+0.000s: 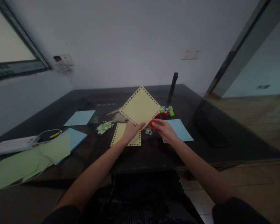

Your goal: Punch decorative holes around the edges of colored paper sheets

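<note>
My left hand (131, 131) grips a pale yellow sheet of paper (141, 105) by its near corner, raised above the table and turned like a diamond. Small punched shapes run along its edges. Closed around a small red craft punch (152, 122), my right hand (164, 129) is at the sheet's lower right edge; whether the paper sits in the punch's slot I cannot tell. Beneath my left hand lies another yellow sheet (118, 133) with punched borders. A light blue punched sheet (179, 129) lies partly under my right hand. Tiny paper cutouts (148, 131) are scattered between the hands.
Several red, green and purple craft punches (167, 111) cluster behind my right hand. A larger pile of cutouts (104, 127) lies left. Blue sheet (80, 118), green sheets (53, 149), a white power strip (14, 145) with cable, an upright black object (173, 87) and a dark flat object (211, 133) occupy the table.
</note>
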The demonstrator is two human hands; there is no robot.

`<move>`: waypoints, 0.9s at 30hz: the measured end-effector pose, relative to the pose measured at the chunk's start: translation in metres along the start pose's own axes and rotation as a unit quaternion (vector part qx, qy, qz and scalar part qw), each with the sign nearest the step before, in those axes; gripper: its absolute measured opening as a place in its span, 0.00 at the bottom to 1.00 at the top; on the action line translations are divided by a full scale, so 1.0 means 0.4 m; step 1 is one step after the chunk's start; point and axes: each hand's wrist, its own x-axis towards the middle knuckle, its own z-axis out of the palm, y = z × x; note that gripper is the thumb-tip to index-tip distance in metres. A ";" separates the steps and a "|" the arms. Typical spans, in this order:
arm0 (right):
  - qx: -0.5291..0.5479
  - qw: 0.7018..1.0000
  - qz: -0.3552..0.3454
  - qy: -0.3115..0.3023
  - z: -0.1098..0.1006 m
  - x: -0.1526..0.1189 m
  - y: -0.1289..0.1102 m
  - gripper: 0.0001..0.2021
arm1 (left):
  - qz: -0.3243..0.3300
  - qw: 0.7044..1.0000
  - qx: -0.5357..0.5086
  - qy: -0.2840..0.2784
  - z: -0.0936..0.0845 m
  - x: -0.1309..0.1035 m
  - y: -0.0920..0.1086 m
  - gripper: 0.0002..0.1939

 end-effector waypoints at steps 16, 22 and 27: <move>-0.019 1.000 -0.005 -0.010 -0.005 0.000 -0.001 0.14 | 0.008 1.000 0.003 0.015 0.001 0.002 -0.014 0.18; -0.012 1.000 -0.005 -0.003 0.000 -0.003 -0.004 0.15 | 0.011 1.000 0.009 0.024 -0.001 0.001 -0.012 0.19; -0.016 1.000 -0.008 -0.005 0.000 -0.003 -0.003 0.15 | 0.012 0.999 0.019 0.031 -0.002 0.004 -0.020 0.22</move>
